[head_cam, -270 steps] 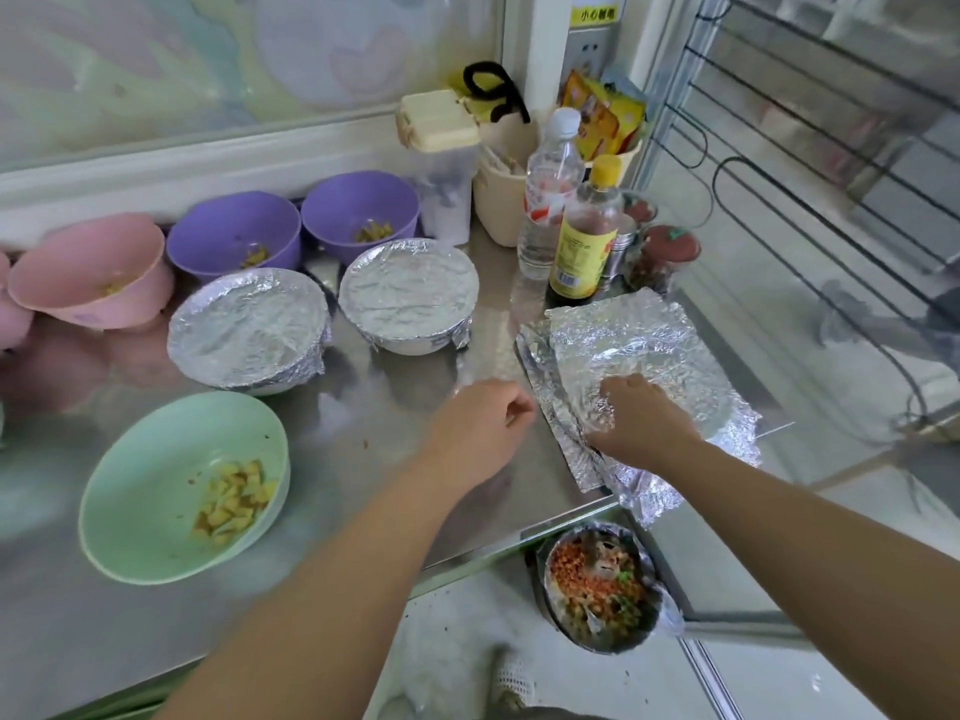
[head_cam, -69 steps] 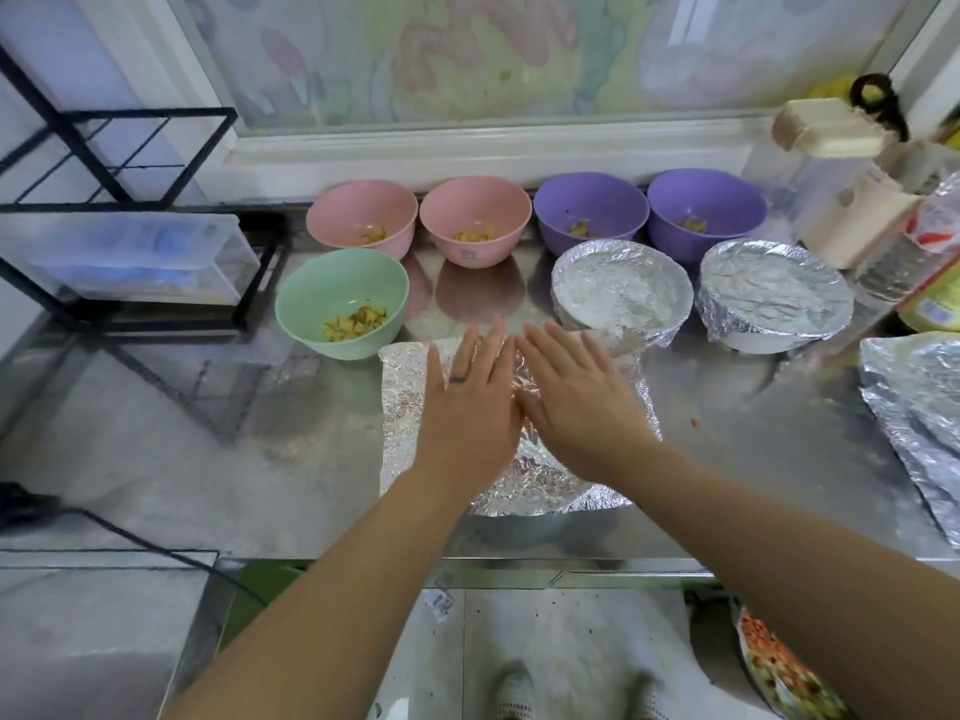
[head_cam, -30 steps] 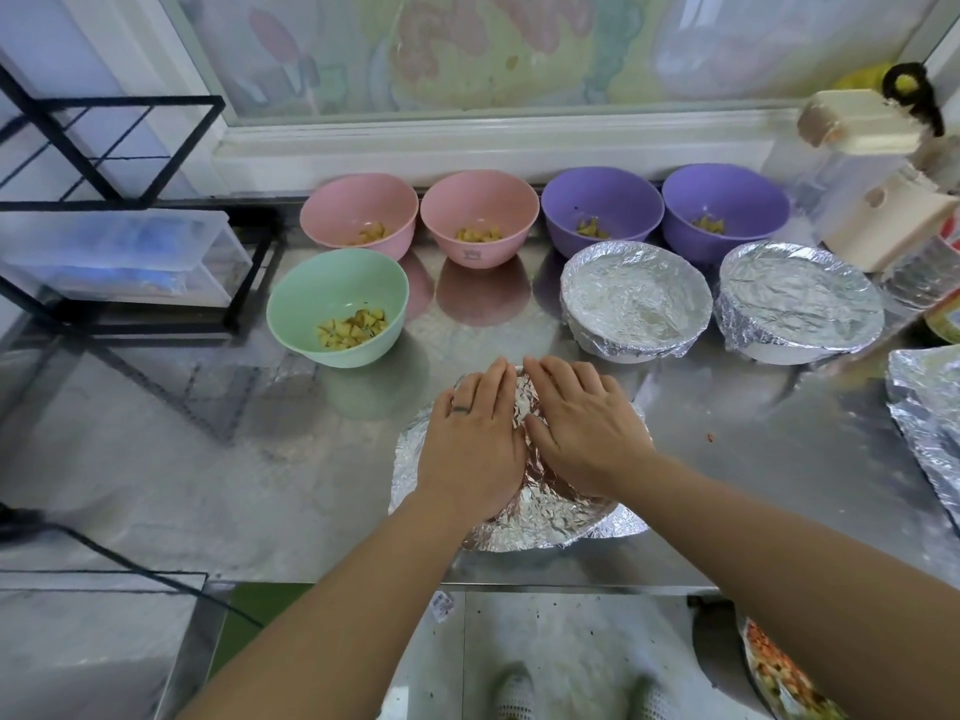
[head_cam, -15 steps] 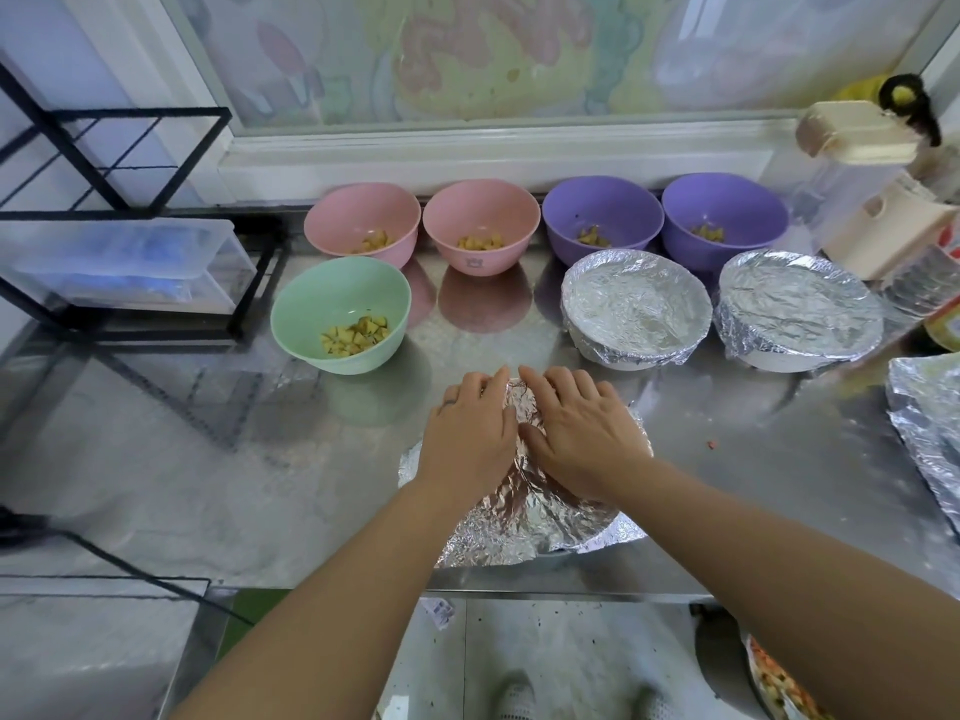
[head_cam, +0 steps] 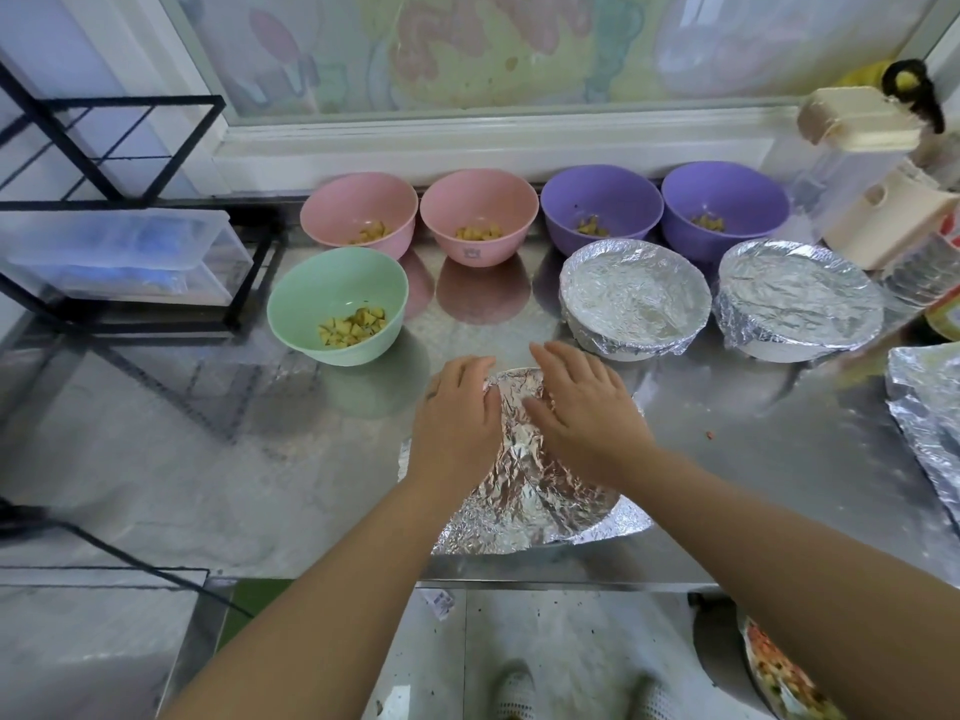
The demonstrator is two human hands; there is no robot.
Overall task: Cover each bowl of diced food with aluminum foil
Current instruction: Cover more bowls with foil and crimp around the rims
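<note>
— Where's the foil just now?

— The foil sheet (head_cam: 524, 480) is draped over a bowl at the near edge of the bench (head_cam: 208, 459), right in front of me. The bowl itself is hidden underneath. My left hand (head_cam: 460, 413) has its fingers curled down over the far left rim, moulding the foil round it. My right hand (head_cam: 584, 413) lies nearly flat on the top, fingers spread, pressing but gripping nothing.

— Which step is that, then?

— Crimping, I'd say. The near corners stick out loose over the bench, so this one isn't sealed.

— And next?

— Work both hands round the rim toward me and tuck those corners under, gently, since foil tears. Two foil-covered bowls (head_cam: 634, 298) sit finished just beyond my right hand.

— How many to go?

— Five are open: the green bowl (head_cam: 337, 304) beyond my left hand, then the pink bowls (head_cam: 358, 213) and purple bowls (head_cam: 600, 207) in the back row. Spare foil sheets (head_cam: 930, 397) lie at the right edge.
</note>
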